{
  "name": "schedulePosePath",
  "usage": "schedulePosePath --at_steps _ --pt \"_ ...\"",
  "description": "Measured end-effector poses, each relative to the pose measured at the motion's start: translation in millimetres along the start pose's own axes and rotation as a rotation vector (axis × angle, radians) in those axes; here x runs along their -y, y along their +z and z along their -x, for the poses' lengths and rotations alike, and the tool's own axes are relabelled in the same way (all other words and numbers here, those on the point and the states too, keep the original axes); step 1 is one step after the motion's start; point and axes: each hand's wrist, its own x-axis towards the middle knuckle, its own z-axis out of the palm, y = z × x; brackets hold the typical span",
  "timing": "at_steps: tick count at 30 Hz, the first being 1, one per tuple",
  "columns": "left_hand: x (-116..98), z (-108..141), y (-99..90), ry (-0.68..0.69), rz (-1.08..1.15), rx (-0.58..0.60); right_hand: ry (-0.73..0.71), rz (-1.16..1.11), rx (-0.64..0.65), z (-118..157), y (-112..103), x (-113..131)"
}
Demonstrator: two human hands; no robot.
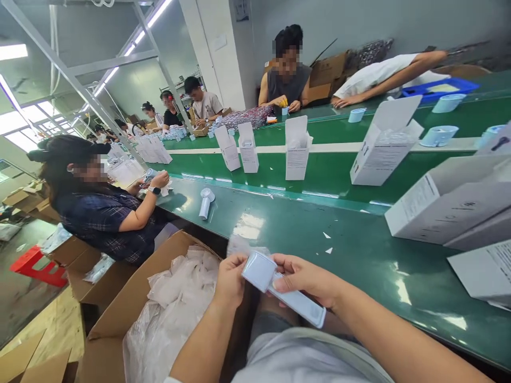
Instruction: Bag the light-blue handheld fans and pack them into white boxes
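Above my lap I hold a pale blue handheld device [297,304] with a blocky head and a long flat handle. My left hand [231,282] is closed on the edge of its head. My right hand [305,279] wraps the top of the handle, thumb laid across it. Clear plastic film [243,246] shows just behind my left fingers; whether it is attached to the device I cannot tell. On the green bench [287,229], further left, lies a similar device with a round head [205,203].
An open carton [115,314] of clear plastic bags [175,303] stands at my left. Open white boxes [297,149] line the green conveyor [331,165], with larger ones [451,207] at right. A co-worker [99,202] sits at left; others work opposite. Paper scraps [328,250] dot the bench.
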Motion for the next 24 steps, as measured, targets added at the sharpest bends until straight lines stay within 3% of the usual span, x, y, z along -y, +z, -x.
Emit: schedulePosePath --at_steps 2,4,9,11,15,17,21,24 --pt "-1 -3 0.5 0.004 0.093 -0.082 -0.001 0.074 -0.09 3 -5 -6" --pt "-5 1 0.9 0.148 0.033 -0.079 -0.01 0.111 -0.163 6 -8 -11" --pt "-16 17 -6.3 0.711 -0.643 0.322 0.0 -0.014 -0.243 14 -9 -15" --pt "-16 18 -13.4 0.874 -0.809 0.379 -0.032 -0.028 -0.313 19 -10 -15" --pt "-9 22 -17.0 0.94 -0.964 0.35 -0.026 -0.113 -0.401 28 -7 -19" --pt "-3 29 -7.8 0.96 -1.012 0.34 0.006 -0.198 -0.403 29 -3 -21" --pt "8 44 19.0 1.038 -1.128 0.445 -0.026 -0.344 -0.416 28 -3 -20" --pt "13 42 30.1 0.951 -1.076 0.35 -0.054 -0.377 -0.444 28 -10 -18"
